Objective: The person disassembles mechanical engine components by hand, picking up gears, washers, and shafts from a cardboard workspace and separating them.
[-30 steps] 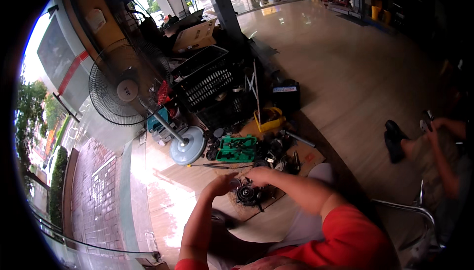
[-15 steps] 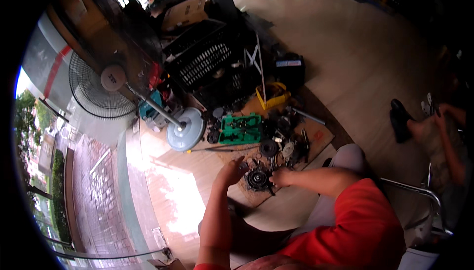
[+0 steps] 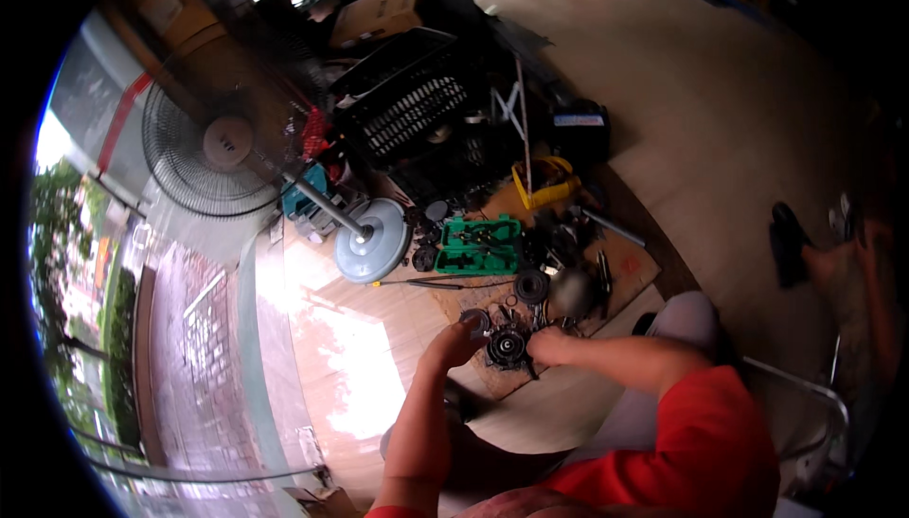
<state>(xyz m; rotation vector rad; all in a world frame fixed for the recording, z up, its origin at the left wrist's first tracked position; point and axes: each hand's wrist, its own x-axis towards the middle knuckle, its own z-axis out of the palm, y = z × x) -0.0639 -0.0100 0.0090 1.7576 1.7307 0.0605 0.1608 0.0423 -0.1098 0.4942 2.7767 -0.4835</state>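
Observation:
A round, dark metal machine part (image 3: 507, 348) with a ringed hub at its centre lies on the near corner of a stained cardboard sheet. My left hand (image 3: 453, 343) is at its left side, fingers drawn together. Just beyond those fingertips is a dark ring-shaped piece (image 3: 475, 317); whether they touch it I cannot tell. Against the part's right edge, my right hand (image 3: 549, 347) has its fingers curled in. What either hand pinches is too small and dark to make out.
Beyond my hands lie a green tool case (image 3: 480, 245), a dark round part (image 3: 531, 286) and a long thin rod (image 3: 426, 283). A yellow tray (image 3: 546, 184), black crate (image 3: 417, 111) and standing fan (image 3: 227, 142) stand farther off. A person's foot (image 3: 788, 245) is at right.
The whole view has shifted, moving the scene rightward. My left hand's raised fingers have come down and in toward the machine part, and the dark ring now shows. My right hand stays at the part's right edge.

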